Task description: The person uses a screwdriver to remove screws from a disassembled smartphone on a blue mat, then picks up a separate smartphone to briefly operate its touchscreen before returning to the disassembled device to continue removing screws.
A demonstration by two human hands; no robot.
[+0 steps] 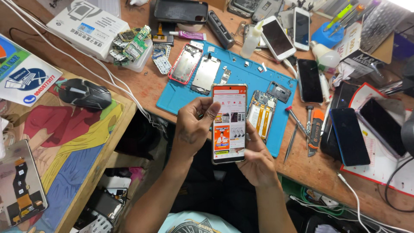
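Right hand (pixel 258 162) sits mostly hidden behind the lit smartphone (pixel 229 124), fingers curled round its back. Left hand (pixel 192 127) grips the left edge, thumb on the screen. Phone held upright between both, above the blue work mat (pixel 181 97) edge.

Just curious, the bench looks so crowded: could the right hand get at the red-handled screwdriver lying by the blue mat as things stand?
Probably yes, but not at once. The right hand cradles the lit smartphone from below, so it is occupied. The red-handled screwdriver lies uncovered just beyond it, nothing lying over it.
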